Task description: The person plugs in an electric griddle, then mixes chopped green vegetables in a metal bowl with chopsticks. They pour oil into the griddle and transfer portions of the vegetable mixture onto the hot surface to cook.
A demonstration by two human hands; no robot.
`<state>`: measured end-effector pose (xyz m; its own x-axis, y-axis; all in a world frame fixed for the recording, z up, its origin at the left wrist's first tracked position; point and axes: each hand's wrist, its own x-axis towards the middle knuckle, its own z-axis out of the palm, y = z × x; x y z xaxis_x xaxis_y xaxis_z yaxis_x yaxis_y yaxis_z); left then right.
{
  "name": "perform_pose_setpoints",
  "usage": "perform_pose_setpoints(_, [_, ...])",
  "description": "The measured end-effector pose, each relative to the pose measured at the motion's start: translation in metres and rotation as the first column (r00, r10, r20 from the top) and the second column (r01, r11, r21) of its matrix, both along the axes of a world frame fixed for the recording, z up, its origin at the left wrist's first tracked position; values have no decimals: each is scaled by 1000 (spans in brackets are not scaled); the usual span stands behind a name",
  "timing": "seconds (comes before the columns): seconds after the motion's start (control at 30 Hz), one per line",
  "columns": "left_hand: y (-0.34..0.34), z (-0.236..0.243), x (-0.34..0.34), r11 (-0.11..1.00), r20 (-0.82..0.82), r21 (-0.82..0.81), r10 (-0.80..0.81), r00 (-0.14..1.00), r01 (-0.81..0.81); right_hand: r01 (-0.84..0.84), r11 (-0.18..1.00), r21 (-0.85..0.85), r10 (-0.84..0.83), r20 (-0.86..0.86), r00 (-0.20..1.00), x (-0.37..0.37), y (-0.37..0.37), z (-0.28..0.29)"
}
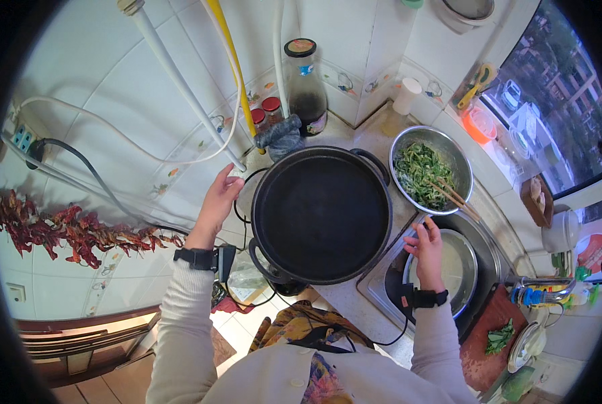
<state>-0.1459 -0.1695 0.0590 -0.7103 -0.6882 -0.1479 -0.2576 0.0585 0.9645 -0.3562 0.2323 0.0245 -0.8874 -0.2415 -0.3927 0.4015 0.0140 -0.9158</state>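
A large black flat pan with two loop handles (321, 215) sits on the counter in front of me. My left hand (219, 202) is raised beside its left edge, fingers apart and holding nothing. My right hand (427, 248) is open, with curled, separated fingers, to the right of the pan and over the sink (375, 286), where a steel bowl of pale liquid (459, 276) sits. Above that, a steel bowl of chopped greens (419, 168) has wooden chopsticks (452, 192) resting in it. A dark cord runs beside the pan's left side.
A tall glass bottle (304, 87), red-lidded jars (271, 109) and white pipes (176, 74) are behind the pan. Dried red chillies (79, 229) hang left. A faucet (543, 293), red cutting board with leaves (479, 367) and plates (523, 347) are right, below a windowsill with small containers.
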Motion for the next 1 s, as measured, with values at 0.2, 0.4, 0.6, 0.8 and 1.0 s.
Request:
perform_pose_setpoints(0.2, [2,-12,-4,997,91,66,-54,994,49,-321,931,176,360,-296,885,-15,-44,76])
perform_pose_setpoints(0.4, [-3,-33,36,993,55,101,-67,996,61,-528,674,517,738,-431,519,-5,-122,114])
perform_pose_setpoints(0.6, [-16,-42,71,988,210,156,-33,977,0,-435,556,708,824,-536,181,-10,-203,113])
perform_pose_setpoints(0.8, [-25,-36,75,979,61,170,-124,990,112,-483,513,710,845,-517,138,-3,-264,127])
perform_pose_setpoints(1.0, [-8,-41,102,961,90,269,-89,992,62,-594,450,667,887,-413,208,42,-221,144])
